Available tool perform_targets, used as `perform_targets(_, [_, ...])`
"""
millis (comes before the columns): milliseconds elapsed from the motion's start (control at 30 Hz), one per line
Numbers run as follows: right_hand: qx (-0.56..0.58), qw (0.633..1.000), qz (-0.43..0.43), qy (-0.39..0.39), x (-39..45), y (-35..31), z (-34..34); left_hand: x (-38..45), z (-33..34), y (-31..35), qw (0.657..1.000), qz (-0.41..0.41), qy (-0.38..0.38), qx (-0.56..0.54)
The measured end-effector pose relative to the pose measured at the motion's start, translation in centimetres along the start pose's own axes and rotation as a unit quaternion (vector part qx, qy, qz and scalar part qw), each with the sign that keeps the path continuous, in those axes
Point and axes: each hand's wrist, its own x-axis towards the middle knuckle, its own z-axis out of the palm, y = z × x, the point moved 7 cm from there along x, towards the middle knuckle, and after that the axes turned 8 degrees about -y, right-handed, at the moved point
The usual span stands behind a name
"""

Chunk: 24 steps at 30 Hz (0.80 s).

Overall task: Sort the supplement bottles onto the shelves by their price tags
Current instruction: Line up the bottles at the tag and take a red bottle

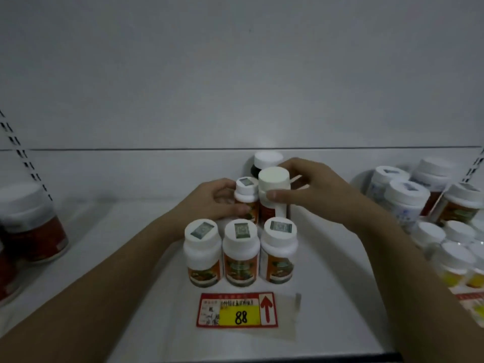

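**Two bottles being set in behind the 88 tag**

The right hand (314,189) pinches a plain-capped bottle (274,189) just under its white cap, thumb across the front and fingers curled round the back. The left hand (217,199) wraps the body of a smaller orange-label bottle (247,197) with a sticker on its cap; the two bottles stand side by side, touching or nearly so. Both sit in a second row on the white shelf (131,258), directly behind three matching orange-label bottles (241,255) lined up above the red-and-yellow price tag (237,310) marked 88.

To finish well, each bottle should probably go down upright, squared behind the front row, and the fingers should open outward so they do not nudge a neighbour. The plain cap looks taller and wider than the others, so it is worth checking that it belongs with this tag.

A dark bottle (264,161) stands close behind, limiting room at the back. Red-label jars (34,226) sit far left; a crowded cluster of mixed bottles (408,203) fills the right.
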Motion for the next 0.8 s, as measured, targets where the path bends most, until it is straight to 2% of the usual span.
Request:
perform_targets(133, [0.101, 0.994, -0.019, 0.049, -0.6, 0.8, -0.6, -1.0, -1.1, 1.6, 0.998, 0.042, 0.046, -0.004])
perform_targets(300, [0.289, 0.95, -0.042, 0.107, -1.5, 1.4, -1.3, -3.5, -2.8, 4.0, 0.984, 0.113, 0.086, -0.11])
perform_targets(433, [0.365, 0.925, -0.044, 0.095, -1.3, 0.7, -0.4, -3.7, -2.9, 4.2, 0.978, 0.113, 0.087, -0.149])
perform_targets(667, [0.416, 0.908, 0.025, 0.032, -1.0, 1.5, 1.4, -3.4, -1.5, 4.1, 0.981, 0.11, 0.055, -0.148])
perform_targets(800, [0.444, 0.895, 0.024, 0.013, -0.8, 1.5, 2.0, -3.3, -1.1, 3.9, 0.982, 0.102, 0.047, -0.151])
